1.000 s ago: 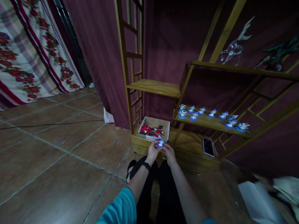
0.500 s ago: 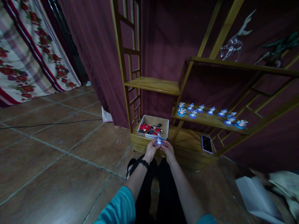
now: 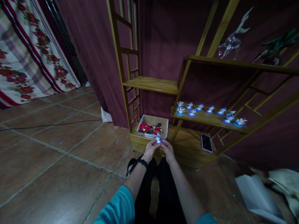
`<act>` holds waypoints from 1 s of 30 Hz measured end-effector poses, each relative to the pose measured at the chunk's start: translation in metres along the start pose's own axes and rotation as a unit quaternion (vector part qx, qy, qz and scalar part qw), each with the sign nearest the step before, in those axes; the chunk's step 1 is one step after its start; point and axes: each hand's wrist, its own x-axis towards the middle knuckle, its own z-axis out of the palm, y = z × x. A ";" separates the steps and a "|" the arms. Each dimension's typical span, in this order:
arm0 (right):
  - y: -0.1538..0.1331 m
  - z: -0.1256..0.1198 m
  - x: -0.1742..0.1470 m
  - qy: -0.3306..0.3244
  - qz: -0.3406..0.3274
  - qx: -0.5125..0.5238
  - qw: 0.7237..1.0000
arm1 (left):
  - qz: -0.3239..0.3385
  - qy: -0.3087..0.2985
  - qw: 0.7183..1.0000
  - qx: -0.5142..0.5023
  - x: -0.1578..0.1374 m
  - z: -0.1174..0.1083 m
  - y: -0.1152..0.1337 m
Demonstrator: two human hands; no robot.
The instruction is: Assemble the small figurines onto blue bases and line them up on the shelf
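Observation:
Between my two hands is a small blue-and-white figurine [image 3: 158, 139] on a purple base, held upright just in front of the box. My left hand [image 3: 150, 148] is closed on its left side, and my right hand [image 3: 167, 148] grips it from the right. Behind it, the shallow cardboard box [image 3: 164, 123] holds several red-and-black figures [image 3: 144, 127]. Several similar figurines [image 3: 192, 113] on round blue or purple bases stand in two loose rows on the wooden shelf [image 3: 203, 119] to the right.
A phone [image 3: 206, 143] lies on the lower cabinet top. Higher up stand a clear glass deer [image 3: 231, 43] and a dark green ornament [image 3: 275, 49]. An empty-looking shelf board [image 3: 151, 84] juts above the box. A white carton [image 3: 257, 193] sits on the floor at right; a black cable [image 3: 51, 126] crosses the tiles.
The figurine is slightly raised and tipped a little more upright in my fingers. Both hands keep hold of it. The whole view has shifted slightly.

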 end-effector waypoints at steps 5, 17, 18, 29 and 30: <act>0.004 -0.001 0.003 0.004 0.007 0.003 1.000 | 0.007 0.022 1.000 0.017 -0.002 0.002 0.002; 0.005 -0.001 0.003 0.006 0.005 -0.015 1.000 | 0.028 0.043 0.997 0.056 -0.003 0.003 0.004; 0.005 -0.002 0.003 0.006 0.005 -0.012 1.000 | 0.023 0.033 0.998 0.053 -0.003 0.002 0.004; 0.008 -0.002 0.006 0.023 -0.002 -0.002 1.000 | 0.001 -0.017 1.000 -0.003 -0.004 0.000 0.007; 0.008 -0.002 0.006 0.022 -0.002 -0.004 1.000 | 0.006 -0.009 1.000 -0.004 -0.004 0.000 0.007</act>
